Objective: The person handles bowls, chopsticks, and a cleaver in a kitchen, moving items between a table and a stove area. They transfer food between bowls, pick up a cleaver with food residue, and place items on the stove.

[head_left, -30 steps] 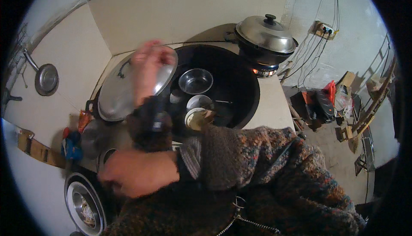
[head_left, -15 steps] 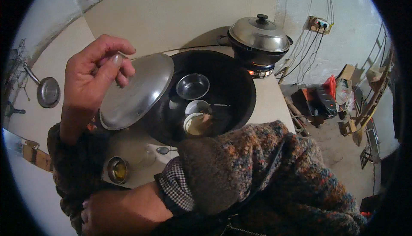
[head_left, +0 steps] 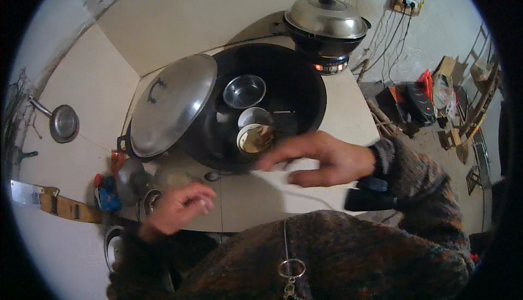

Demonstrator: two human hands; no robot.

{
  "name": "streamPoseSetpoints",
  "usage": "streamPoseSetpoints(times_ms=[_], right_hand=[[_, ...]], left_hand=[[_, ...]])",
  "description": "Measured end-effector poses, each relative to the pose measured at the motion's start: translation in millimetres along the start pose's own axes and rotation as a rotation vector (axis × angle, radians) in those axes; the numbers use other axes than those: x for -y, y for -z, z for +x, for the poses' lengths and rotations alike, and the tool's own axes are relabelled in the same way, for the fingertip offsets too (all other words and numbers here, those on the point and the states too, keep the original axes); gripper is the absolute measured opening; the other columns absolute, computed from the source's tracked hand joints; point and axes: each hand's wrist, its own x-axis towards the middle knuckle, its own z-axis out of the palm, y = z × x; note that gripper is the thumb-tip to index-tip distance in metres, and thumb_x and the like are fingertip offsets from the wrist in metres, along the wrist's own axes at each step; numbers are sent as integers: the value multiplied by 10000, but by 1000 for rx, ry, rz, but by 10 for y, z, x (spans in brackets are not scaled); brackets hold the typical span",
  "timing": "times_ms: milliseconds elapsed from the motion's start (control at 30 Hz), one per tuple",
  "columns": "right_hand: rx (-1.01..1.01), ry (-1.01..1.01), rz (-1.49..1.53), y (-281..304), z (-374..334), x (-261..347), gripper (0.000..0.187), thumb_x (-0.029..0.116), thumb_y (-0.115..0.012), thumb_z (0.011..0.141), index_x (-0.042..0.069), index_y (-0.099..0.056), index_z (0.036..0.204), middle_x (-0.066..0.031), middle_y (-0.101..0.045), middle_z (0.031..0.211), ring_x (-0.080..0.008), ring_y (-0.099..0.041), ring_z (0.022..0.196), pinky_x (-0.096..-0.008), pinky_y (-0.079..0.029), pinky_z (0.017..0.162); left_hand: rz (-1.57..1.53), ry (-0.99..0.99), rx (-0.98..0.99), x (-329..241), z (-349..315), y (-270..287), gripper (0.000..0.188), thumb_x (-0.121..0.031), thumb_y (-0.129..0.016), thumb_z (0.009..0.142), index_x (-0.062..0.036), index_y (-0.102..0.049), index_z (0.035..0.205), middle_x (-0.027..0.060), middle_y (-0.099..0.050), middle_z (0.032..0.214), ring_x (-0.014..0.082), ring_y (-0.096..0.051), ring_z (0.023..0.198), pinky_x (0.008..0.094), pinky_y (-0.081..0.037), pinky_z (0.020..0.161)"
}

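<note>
My right hand [head_left: 327,161] hovers above the counter's right part, thumb and bent fingers apart, with nothing seen in it. Lower on the left is my left hand [head_left: 182,207], slightly blurred, its fingers loosely bent and holding nothing visible. Between and beyond them sits a large black wok [head_left: 297,87]. Inside it are a metal bowl [head_left: 245,92], a white bowl [head_left: 253,116] and another bowl with pale and brownish food [head_left: 251,139], nearest my right fingertips. A domed metal lid [head_left: 177,104] leans on the wok's left side. A spoon [head_left: 212,176] lies near my left hand.
A lidded pot [head_left: 327,22] stands on a lit electric cooker [head_left: 330,65] at the back right. A small pan [head_left: 64,123] and a cleaver [head_left: 27,194] are on the left. Bottles and a blue packet [head_left: 109,196] stand beside my left hand. Clutter lies on the floor at right.
My right hand has left the left sleeve and swung across to the right. My left hand has come down from beside the lid toward the counter's front.
</note>
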Motion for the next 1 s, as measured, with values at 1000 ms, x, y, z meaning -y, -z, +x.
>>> streamPoseSetpoints(times_ms=[1000], right_hand=[[-618, -1542, 595, -2087, -3348, -616, 306, 152, -572, 858, 57, -561, 1148, -88, -612, 1059, -188, -584, 948, -332, -511, 766]], left_hand=[[124, 419, 217, 1510, -184, -487, 231, -169, -572, 825, -19, -614, 995, 111, -650, 909, 218, -616, 863, 319, -467, 806]])
